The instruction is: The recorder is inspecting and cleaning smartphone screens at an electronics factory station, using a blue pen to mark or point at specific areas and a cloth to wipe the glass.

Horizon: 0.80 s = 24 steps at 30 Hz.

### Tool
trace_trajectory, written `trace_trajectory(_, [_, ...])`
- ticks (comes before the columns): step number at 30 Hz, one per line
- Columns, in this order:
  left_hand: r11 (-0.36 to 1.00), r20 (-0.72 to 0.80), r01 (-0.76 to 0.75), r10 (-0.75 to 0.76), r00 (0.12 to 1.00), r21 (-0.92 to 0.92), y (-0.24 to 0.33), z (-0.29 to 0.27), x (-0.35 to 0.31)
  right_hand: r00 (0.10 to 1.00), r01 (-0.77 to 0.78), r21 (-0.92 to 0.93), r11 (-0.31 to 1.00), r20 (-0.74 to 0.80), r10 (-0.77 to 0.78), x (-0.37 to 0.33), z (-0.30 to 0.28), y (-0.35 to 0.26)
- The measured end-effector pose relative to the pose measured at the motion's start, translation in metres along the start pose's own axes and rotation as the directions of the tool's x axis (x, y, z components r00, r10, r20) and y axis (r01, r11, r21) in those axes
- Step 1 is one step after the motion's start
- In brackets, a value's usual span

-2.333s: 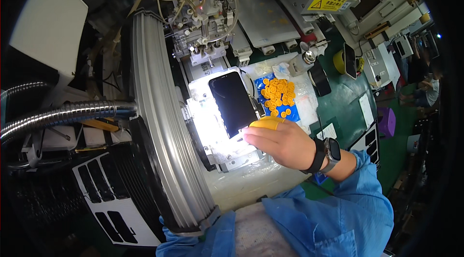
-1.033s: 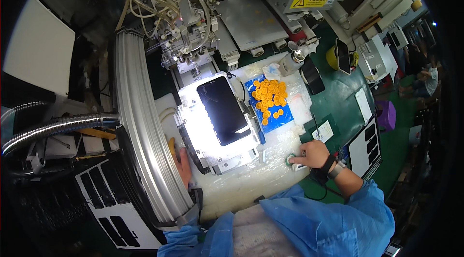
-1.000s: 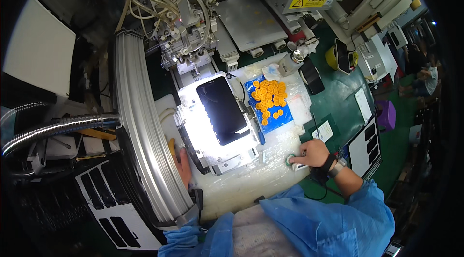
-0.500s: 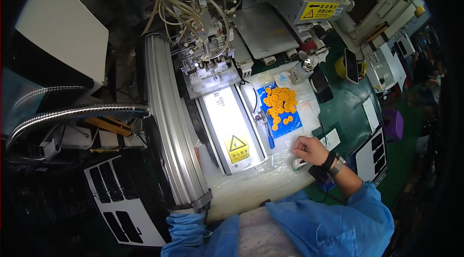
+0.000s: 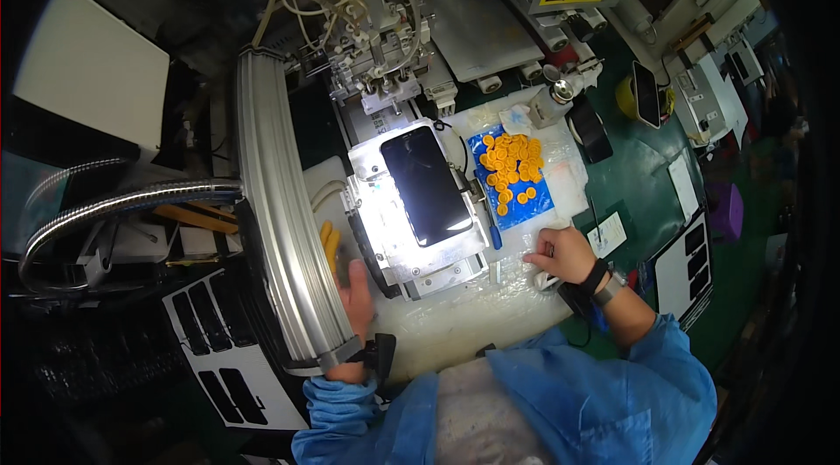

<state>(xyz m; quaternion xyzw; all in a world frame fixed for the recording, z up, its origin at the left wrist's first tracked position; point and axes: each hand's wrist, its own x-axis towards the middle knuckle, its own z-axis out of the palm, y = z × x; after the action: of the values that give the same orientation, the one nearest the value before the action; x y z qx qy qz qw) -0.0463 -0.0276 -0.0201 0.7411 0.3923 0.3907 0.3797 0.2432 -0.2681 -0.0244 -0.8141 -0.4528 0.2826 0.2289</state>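
Note:
A black smartphone (image 5: 426,187) lies face up on a brightly lit metal carriage (image 5: 404,257) in front of me. My left hand (image 5: 354,297) rests to the left of the carriage, partly hidden by an aluminium beam (image 5: 302,229). Its thumb stands apart from stretched fingers in yellow finger cots (image 5: 330,244), and it holds nothing I can see. To the right of the carriage, my right hand (image 5: 567,255) hovers closed over the bench edge, fingers curled inward; anything inside them is hidden. Below it sits a small white object (image 5: 544,281).
Orange round pieces (image 5: 512,163) lie heaped on a blue sheet (image 5: 525,213). Beside the carriage is a blue-handled tool (image 5: 496,236). A clear dispenser bottle (image 5: 553,104) and a black roll (image 5: 591,128) stand at the back right. A machine head with tubes (image 5: 372,45) overhangs the far end.
The carriage with the smartphone has come toward me, over the rail with the warning label. My left hand has come into view beside the beam. My right hand stays closed nearly in place.

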Motion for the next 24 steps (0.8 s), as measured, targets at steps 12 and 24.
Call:
trace_trajectory(12, [0.931, 0.313, -0.346, 0.295, 0.903, 0.119, 0.063, 0.029, 0.021, 0.999, -0.036, 0.031, 0.999, 0.011, 0.036, -0.002, -0.004, -0.003])
trace_trajectory(24, [0.506, 0.456, -0.41, 0.036, 0.889, 0.759, 0.122, 0.081, 0.102, 1.0, -0.014, 0.027, 1.0, -0.005, 0.014, -0.001, -0.002, 0.005])
